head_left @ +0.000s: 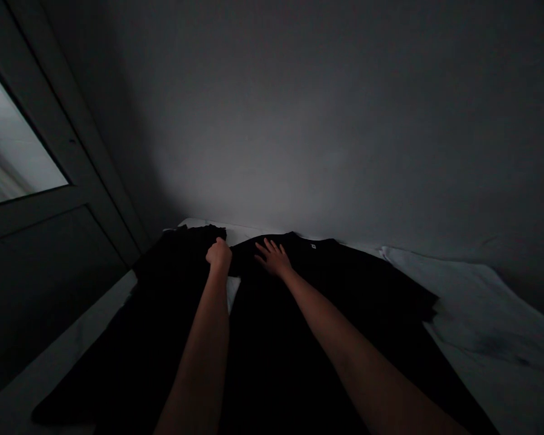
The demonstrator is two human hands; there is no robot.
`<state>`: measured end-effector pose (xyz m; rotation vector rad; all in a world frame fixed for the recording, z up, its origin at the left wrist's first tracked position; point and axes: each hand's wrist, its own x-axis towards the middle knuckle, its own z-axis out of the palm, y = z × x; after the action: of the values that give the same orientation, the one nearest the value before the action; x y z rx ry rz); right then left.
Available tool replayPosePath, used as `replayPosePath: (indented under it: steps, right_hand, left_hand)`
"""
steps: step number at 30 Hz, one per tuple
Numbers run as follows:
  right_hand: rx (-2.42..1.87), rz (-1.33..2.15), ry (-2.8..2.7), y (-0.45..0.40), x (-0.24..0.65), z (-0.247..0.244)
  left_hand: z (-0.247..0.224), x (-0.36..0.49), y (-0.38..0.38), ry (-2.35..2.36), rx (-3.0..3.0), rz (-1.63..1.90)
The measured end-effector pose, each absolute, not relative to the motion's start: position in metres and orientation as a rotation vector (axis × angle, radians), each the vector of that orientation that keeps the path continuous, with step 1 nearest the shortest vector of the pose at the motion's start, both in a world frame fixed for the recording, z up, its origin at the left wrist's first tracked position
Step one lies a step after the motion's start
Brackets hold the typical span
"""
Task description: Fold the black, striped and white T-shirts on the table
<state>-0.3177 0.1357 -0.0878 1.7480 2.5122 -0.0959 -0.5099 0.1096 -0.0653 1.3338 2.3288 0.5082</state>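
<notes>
A black short-sleeved shirt (344, 284) lies spread out, its neckline with a small white label towards the wall. My right hand (273, 258) rests on its upper left part, fingers spread and flat. My left hand (219, 254) is closed at the end of the shirt's left sleeve, beside another dark garment (172, 284). What the left fingers hold is hidden in the dark. The dark garment lies to the left of the shirt, and its folds are hard to make out.
A pale cloth (480, 302) lies at the right. The light surface (79, 332) under the garments shows at the left edge. Behind stands a grey wall (299, 121), and a framed door (77, 199) with a glass pane is at the left.
</notes>
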Motion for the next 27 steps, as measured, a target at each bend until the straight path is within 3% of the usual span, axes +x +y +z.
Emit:
replayPosePath:
  steps: [8, 11, 15, 19, 27]
  right_hand:
    - [1.762, -0.165, 2.569, 0.130, -0.312, -0.078]
    - [1.747, -0.100, 2.690, 0.133, -0.306, -0.083]
    - [1.621, -0.147, 2.761, 0.143, -0.281, -0.082]
    - [1.638, -0.179, 2.721, 0.132, -0.204, -0.057]
    - [2.318, 0.096, 2.268, 0.074, 0.010, 0.031]
  left_hand:
    - [-0.043, -0.482, 0.105, 2.478, 1.667, 0.671]
    - [-0.047, -0.447, 0.114, 2.099, 2.153, 0.807]
    - [-0.072, -0.411, 0.117, 1.724, 2.433, 0.587]
    - [-0.091, -0.405, 0.112, 1.862, 2.450, 0.403]
    - [-0.088, -0.398, 0.112, 1.945, 2.425, 0.306]
